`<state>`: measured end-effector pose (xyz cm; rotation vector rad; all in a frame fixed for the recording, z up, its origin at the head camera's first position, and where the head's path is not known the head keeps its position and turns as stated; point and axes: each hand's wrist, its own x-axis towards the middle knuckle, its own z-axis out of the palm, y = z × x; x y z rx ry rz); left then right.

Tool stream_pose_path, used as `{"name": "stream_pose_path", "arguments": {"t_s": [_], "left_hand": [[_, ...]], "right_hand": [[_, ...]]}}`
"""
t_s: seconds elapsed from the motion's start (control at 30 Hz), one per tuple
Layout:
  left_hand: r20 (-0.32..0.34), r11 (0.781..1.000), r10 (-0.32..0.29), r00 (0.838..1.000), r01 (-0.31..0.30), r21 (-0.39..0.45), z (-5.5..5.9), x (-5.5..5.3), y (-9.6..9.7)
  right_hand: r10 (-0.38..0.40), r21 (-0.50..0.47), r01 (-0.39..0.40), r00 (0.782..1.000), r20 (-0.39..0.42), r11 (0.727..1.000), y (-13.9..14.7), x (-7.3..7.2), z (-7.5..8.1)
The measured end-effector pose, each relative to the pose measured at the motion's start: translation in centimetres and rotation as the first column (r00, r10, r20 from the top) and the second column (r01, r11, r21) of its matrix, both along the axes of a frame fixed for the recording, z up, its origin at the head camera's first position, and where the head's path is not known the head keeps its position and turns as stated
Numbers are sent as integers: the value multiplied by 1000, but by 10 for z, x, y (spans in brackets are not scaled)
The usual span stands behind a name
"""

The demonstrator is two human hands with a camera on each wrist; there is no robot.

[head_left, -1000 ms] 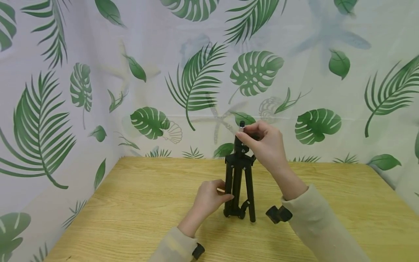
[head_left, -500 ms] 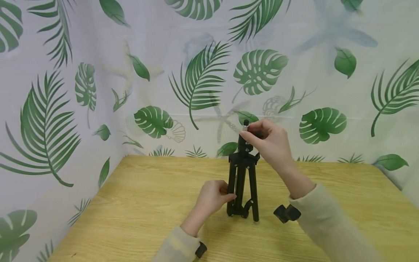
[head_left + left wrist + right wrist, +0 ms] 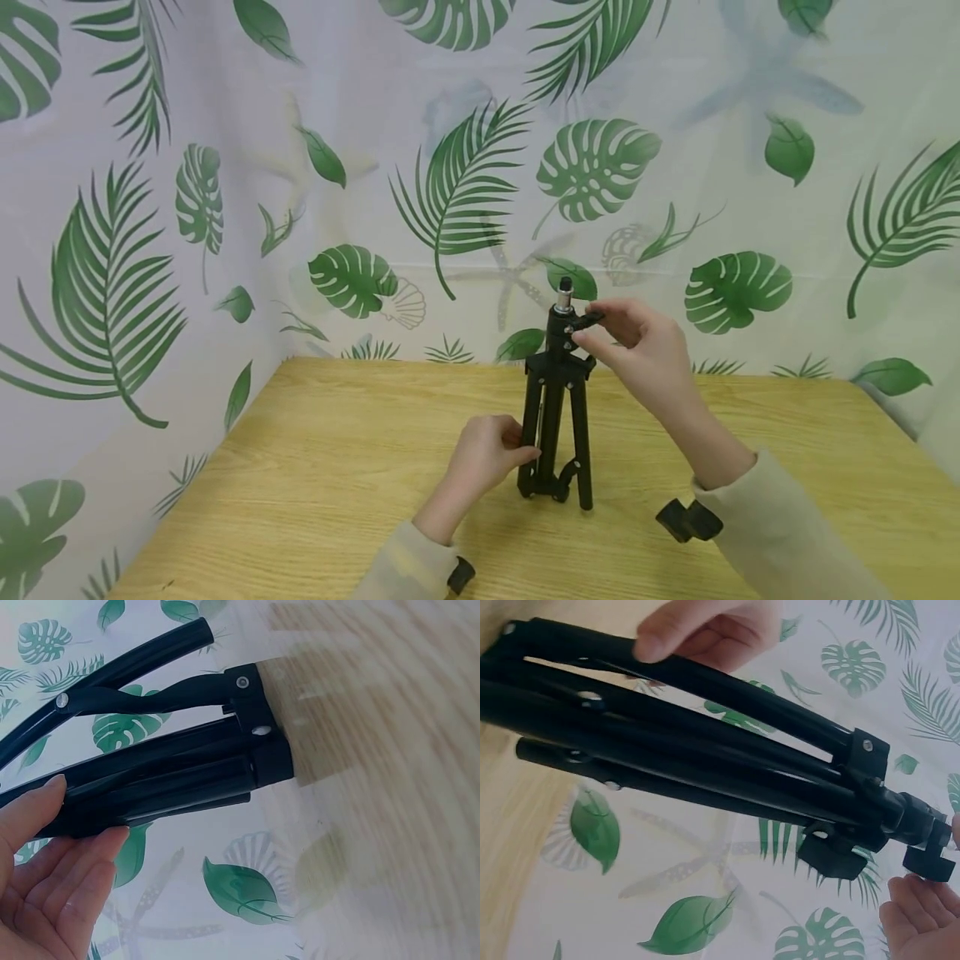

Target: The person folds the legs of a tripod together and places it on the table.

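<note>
A black folding tripod (image 3: pixel 551 408) stands upright on the table, its legs drawn nearly together and a silver stud with a black tip on top. My left hand (image 3: pixel 483 450) holds one leg low down, thumb in front and fingers behind, as the left wrist view also shows with the tripod legs (image 3: pixel 172 772). My right hand (image 3: pixel 648 346) is at the upper collar, thumb and forefinger about the small black clamp knob (image 3: pixel 587 320). In the right wrist view the fingers (image 3: pixel 922 907) lie against that upper knob (image 3: pixel 928 866); the thumb is mostly cut off.
The wooden table (image 3: pixel 322 467) spreads around the tripod. Behind it hangs a white cloth (image 3: pixel 465 333) printed with green leaves, and more of it runs along the left. A black clip-like piece (image 3: pixel 688 521) is on the right cuff, another (image 3: pixel 461 575) on the left.
My right hand has come down and rightward from the stud to the collar knob, leaving the silver stud in full sight. The left hand keeps its hold on the leg.
</note>
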<state>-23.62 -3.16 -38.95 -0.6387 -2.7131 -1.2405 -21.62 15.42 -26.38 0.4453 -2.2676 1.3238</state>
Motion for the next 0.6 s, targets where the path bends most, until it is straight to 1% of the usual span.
{"name": "stream_pose_path", "arguments": {"t_s": [0.27,0.43,0.6], "left_hand": [[-11,1000,-7,1000,7,13,-1,0,-1],[-21,1000,-12,1000,12,15,0,0,-1],[-26,1000,-8,1000,9,4,2,0,0]], "right_hand": [[11,32,-12,999,32,999,11,5,-17],[5,88,-9,999,54,996,18,10,-31],[-12,155,7,999,33,988,23,13,-45]]}}
